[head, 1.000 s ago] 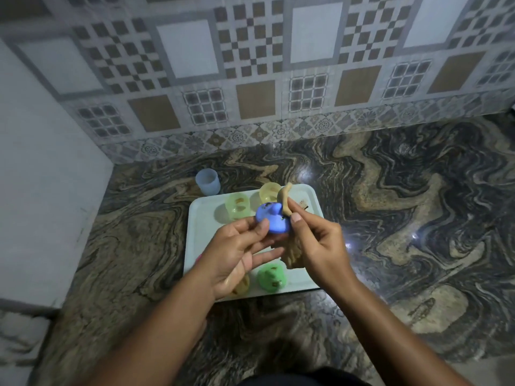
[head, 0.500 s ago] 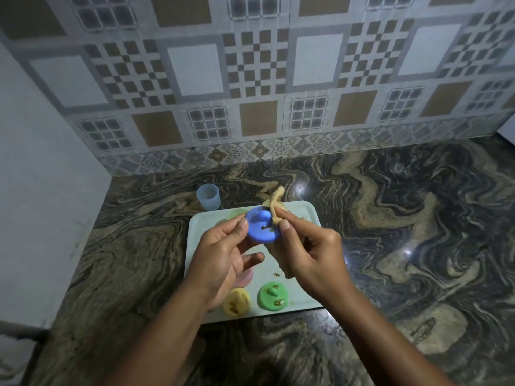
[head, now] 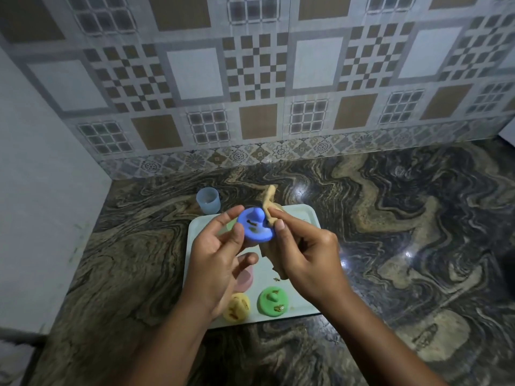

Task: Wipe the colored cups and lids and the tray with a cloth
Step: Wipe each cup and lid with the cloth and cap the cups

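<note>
I am watching the blue lid (head: 255,227) being held up between the two hands, above the far part of the tray (head: 303,215), with its knob pointing up and dark specks sitting on its top. The left hand (head: 220,263) is pinching the lid's left rim between thumb and fingertips. The right hand (head: 303,254) is clamping a tan cloth (head: 269,203) between thumb and fingers and pressing it against the lid's right edge. One end of the cloth is sticking up past the fingers and the rest is hanging down under the palm.

Below the hands the pale tray is lying flat on the counter (head: 390,218). On its near edge, beneath the wrists, a green lid (head: 273,302) and a yellow lid (head: 237,307) are sitting side by side, both carrying brownish bits. A pink lid (head: 244,278) is peeking out from under the left hand's fingers. Beyond the left hand, just off the tray's far corner, a pale blue cup (head: 207,201) is standing upright on the stone.

The counter is spreading out on every side of the hands as polished dark stone with swirling tan veins, and it is throwing back small glints of light to the right of the right hand. Behind it a tiled wall (head: 250,79) is rising in grey, white and brown squares with checker patterns and a floral border along the bottom. A plain pale wall (head: 41,190) is closing the corner to the left of the left hand.
</note>
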The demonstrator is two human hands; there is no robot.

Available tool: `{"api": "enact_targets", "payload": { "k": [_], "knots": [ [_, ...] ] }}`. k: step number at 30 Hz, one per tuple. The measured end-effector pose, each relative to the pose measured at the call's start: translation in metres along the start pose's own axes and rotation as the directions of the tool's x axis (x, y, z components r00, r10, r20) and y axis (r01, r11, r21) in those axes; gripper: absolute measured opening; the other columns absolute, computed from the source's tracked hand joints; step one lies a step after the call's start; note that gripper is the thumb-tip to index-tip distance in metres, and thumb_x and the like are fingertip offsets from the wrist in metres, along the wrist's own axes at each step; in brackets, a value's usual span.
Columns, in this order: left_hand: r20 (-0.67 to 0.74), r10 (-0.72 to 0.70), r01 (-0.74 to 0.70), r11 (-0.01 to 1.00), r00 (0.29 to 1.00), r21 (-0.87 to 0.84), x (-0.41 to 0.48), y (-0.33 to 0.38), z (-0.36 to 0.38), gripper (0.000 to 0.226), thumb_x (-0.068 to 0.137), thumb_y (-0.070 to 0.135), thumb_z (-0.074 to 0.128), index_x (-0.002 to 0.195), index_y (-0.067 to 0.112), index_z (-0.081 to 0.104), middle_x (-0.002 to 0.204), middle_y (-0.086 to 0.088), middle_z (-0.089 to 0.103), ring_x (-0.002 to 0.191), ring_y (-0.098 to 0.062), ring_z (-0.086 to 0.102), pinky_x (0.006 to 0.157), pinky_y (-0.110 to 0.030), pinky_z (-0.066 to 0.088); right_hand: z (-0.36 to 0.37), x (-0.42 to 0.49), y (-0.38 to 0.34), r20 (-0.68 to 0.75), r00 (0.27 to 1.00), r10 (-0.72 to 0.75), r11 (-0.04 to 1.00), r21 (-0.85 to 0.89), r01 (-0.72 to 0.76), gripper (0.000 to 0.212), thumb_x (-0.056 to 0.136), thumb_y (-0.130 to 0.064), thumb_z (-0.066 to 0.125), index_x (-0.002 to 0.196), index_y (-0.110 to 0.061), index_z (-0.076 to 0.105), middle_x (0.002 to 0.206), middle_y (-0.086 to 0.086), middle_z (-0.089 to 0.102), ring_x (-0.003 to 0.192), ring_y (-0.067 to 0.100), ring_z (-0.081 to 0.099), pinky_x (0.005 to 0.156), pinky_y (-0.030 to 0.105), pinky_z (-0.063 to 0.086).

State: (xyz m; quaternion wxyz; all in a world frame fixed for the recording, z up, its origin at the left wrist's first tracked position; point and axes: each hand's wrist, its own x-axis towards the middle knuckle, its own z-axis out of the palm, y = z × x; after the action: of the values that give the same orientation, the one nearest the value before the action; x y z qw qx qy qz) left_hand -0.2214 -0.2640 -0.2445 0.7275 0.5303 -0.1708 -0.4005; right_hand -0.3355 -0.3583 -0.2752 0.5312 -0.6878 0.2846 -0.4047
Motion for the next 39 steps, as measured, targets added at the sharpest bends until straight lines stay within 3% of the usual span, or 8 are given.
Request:
{"api": "enact_targets", "payload": {
  "k": [7, 12, 18, 23, 29, 32, 36, 39],
  "knots": [
    [0.054, 0.069, -0.070, 0.997, 0.996, 0.030, -0.006, -0.004, 0.005, 0.062, 0.090, 0.000, 0.057, 0.148, 0.013, 0.038, 0.119, -0.009, 0.072, 0.109, -0.027, 0.069, 0.082, -0.037, 0.059, 0.003, -0.006, -0.005, 0.019, 0.997, -0.069, 0.997, -0.036, 0.069, 0.029, 0.099, -0.009, 0.061, 0.125, -0.016, 0.073, 0.072, -0.024, 0.066, 0.050, -0.005, 0.059, 0.052, 0.014, 0.047],
    [-0.010, 0.083, -0.082, 0.995, 0.997, 0.052, -0.008, -0.001, 0.004, 0.055, 0.082, 0.015, 0.062, 0.135, 0.013, 0.050, 0.100, -0.014, 0.076, 0.090, -0.024, 0.074, 0.065, -0.030, 0.058, 0.002, 0.002, -0.002, -0.005, 1.000, -0.019, 1.000, -0.019, 0.019, 0.030, 0.097, -0.027, 0.058, 0.123, -0.023, 0.074, 0.051, -0.015, 0.059, 0.044, 0.006, 0.049, 0.042, 0.035, 0.047],
    [0.020, 0.091, -0.092, 0.995, 0.996, 0.045, -0.009, -0.006, 0.010, 0.058, 0.090, 0.006, 0.057, 0.146, 0.010, 0.041, 0.114, -0.010, 0.074, 0.109, -0.026, 0.069, 0.087, -0.038, 0.059, 0.002, -0.004, -0.008, 0.028, 0.997, -0.068, 0.997, -0.044, 0.069, 0.028, 0.100, -0.012, 0.061, 0.121, -0.027, 0.072, 0.069, -0.023, 0.067, 0.049, -0.005, 0.060, 0.054, 0.014, 0.046],
    [-0.037, 0.076, -0.073, 0.996, 0.996, 0.056, -0.005, -0.005, 0.003, 0.044, 0.090, 0.011, 0.058, 0.133, 0.015, 0.053, 0.099, -0.009, 0.077, 0.089, -0.019, 0.074, 0.066, -0.028, 0.058, 0.003, 0.000, -0.003, 0.007, 0.999, -0.051, 0.999, -0.015, 0.051, 0.030, 0.098, -0.022, 0.059, 0.124, -0.022, 0.073, 0.056, -0.022, 0.061, 0.047, -0.002, 0.048, 0.047, 0.024, 0.044],
    [-0.017, 0.081, -0.080, 0.995, 0.997, 0.061, -0.005, -0.006, 0.005, 0.058, 0.088, 0.016, 0.060, 0.144, 0.015, 0.046, 0.115, -0.016, 0.072, 0.110, -0.026, 0.069, 0.086, -0.041, 0.057, 0.008, -0.004, -0.008, 0.024, 0.995, -0.099, 0.992, -0.071, 0.101, 0.030, 0.098, -0.020, 0.060, 0.126, -0.023, 0.072, 0.069, -0.020, 0.069, 0.051, -0.003, 0.060, 0.055, 0.015, 0.047],
    [-0.024, 0.101, -0.100, 0.994, 0.995, 0.049, -0.004, -0.006, 0.001, 0.054, 0.089, 0.005, 0.058, 0.141, 0.016, 0.047, 0.112, -0.011, 0.074, 0.103, -0.023, 0.072, 0.074, -0.030, 0.058, 0.010, -0.006, -0.008, 0.021, 0.988, -0.155, 0.982, -0.107, 0.157, 0.031, 0.098, -0.019, 0.059, 0.126, -0.022, 0.072, 0.078, -0.023, 0.070, 0.054, -0.003, 0.061, 0.057, 0.015, 0.047],
    [-0.075, 0.086, -0.084, 0.996, 0.993, 0.032, -0.005, -0.005, -0.001, 0.044, 0.084, 0.021, 0.060, 0.127, 0.014, 0.056, 0.095, -0.010, 0.077, 0.082, -0.019, 0.073, 0.061, -0.028, 0.056, 0.009, -0.001, -0.005, -0.014, 0.994, -0.106, 0.991, -0.083, 0.105, 0.031, 0.097, -0.026, 0.059, 0.123, -0.021, 0.074, 0.056, -0.030, 0.058, 0.043, -0.003, 0.048, 0.049, 0.016, 0.039],
    [-0.049, 0.082, -0.079, 0.996, 0.995, 0.051, -0.007, -0.005, -0.001, 0.041, 0.091, 0.020, 0.055, 0.132, 0.014, 0.056, 0.108, -0.010, 0.075, 0.100, -0.022, 0.073, 0.072, -0.036, 0.059, 0.009, 0.000, -0.006, 0.010, 0.994, -0.110, 0.990, -0.086, 0.111, 0.032, 0.098, -0.031, 0.059, 0.125, -0.023, 0.074, 0.073, -0.024, 0.066, 0.052, -0.005, 0.059, 0.055, 0.020, 0.048]
  ]
}}
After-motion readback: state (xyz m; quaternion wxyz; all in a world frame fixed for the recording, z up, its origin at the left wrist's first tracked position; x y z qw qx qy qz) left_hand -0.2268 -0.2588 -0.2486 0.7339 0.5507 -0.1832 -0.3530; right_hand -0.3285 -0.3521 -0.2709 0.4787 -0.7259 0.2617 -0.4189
